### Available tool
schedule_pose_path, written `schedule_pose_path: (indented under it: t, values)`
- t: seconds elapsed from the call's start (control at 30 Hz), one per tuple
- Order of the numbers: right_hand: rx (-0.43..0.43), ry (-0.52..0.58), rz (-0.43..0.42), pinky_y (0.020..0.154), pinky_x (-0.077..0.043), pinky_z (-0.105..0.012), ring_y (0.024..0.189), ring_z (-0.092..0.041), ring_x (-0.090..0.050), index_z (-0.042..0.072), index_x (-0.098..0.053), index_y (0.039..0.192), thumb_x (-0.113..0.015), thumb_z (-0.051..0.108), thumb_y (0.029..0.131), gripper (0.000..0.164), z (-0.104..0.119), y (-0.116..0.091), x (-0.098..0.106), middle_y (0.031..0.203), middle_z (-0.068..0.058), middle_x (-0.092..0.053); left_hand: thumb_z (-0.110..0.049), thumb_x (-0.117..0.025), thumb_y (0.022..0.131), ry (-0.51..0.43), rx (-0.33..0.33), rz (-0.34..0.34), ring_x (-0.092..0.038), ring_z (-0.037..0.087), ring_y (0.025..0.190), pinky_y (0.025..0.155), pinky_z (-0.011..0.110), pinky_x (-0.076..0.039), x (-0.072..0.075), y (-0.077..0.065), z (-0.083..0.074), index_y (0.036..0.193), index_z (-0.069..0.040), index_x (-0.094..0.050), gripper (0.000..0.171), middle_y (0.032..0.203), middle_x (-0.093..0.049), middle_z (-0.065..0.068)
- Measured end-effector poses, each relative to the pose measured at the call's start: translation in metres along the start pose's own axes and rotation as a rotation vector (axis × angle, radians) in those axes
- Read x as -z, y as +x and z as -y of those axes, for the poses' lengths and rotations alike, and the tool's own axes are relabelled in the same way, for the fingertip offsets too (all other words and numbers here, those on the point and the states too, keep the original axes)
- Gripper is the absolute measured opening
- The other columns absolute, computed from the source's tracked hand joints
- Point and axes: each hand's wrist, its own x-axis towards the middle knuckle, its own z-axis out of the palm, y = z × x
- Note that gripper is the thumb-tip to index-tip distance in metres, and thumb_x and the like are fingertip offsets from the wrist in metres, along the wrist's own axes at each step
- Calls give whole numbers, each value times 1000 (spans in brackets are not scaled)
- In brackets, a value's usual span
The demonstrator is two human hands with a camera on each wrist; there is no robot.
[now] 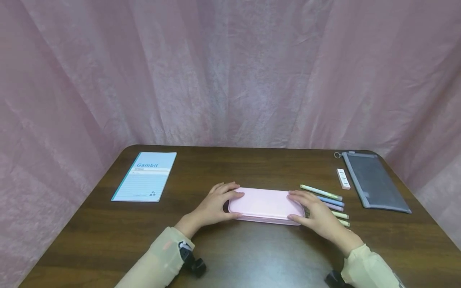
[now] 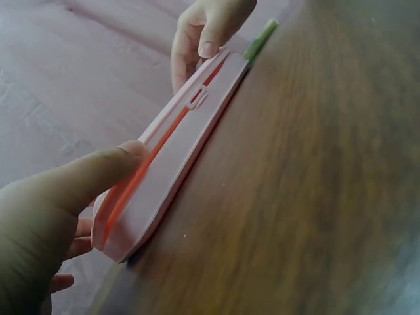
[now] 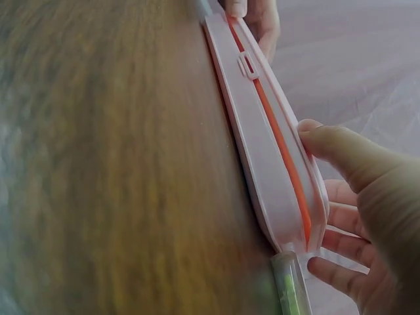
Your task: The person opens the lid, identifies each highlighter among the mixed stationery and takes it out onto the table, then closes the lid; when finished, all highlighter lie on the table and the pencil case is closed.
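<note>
A pink pencil case lies lengthwise across the table between both hands. My left hand grips its left end, thumb at the front edge and fingers over the top. At the other end my right hand holds it the same way. In the left wrist view an orange strip shows in the narrow gap between lid and base. A small pink clasp sits midway along the front in the right wrist view. Several pastel pens lie beside the right hand, which partly covers them.
A light blue notebook lies at the far left of the brown table. Toward the right are a small white block with dark marks and a grey zip pouch. Pink curtains hang behind the table.
</note>
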Motion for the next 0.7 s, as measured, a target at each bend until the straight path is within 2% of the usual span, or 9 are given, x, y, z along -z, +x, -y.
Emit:
schedule_pose_path:
  t: [0.2, 0.47, 0.7]
  values:
    - [9, 0, -5, 103, -38, -61, 128, -41, -46, 5, -61, 127, -77, 30, 80, 56, 0, -1, -1, 137, -15, -55, -47, -74, 79, 23, -16, -15, -41, 24, 139, 117, 55, -24, -2, 0, 1, 130, -22, -60, 58, 144, -50, 4]
    - [-14, 7, 12, 105, -35, -63, 131, -42, -44, 6, -60, 129, -77, 31, 79, 58, 2, 0, 0, 140, -13, -54, -46, -76, 78, -18, 45, -11, -42, 26, 137, 115, 55, -27, -4, 1, 1, 131, -25, -60, 59, 145, -49, 0]
    - [-9, -41, 18, 104, -34, -65, 130, -43, -45, 6, -60, 129, -76, 31, 80, 57, 5, -2, 0, 139, -12, -55, -44, -76, 79, -20, 29, -4, -43, 22, 136, 119, 56, -19, -4, 0, 1, 131, -22, -61, 59, 143, -50, 2]
